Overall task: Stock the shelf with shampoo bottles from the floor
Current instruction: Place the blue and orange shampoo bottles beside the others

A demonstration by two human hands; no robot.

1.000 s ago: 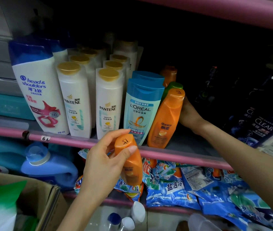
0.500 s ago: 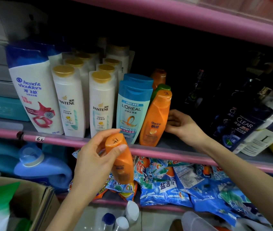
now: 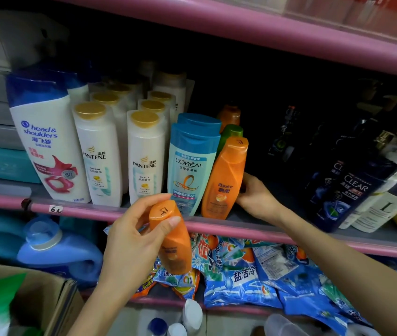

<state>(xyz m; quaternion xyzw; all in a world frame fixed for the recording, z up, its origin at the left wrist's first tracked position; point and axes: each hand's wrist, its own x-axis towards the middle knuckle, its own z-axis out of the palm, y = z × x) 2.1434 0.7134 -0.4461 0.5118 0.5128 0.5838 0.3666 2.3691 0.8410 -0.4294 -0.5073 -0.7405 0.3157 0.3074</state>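
My left hand grips a small orange shampoo bottle by its cap end, in front of the pink rail of the shelf. A second orange Rejoice bottle stands tilted on the shelf beside the blue L'Oréal bottle. My right hand is on the shelf at that bottle's right side, fingers curled against its lower body. Behind it stand a green-capped bottle and another orange one.
Head & Shoulders and several Pantene bottles fill the shelf's left part. Dark Clear bottles lean at the right. Below lie blue detergent bags, a blue jug and a cardboard box.
My right hand has come forward from behind the standing orange bottle to its lower right side. My left hand has kept its bottle at the rail.
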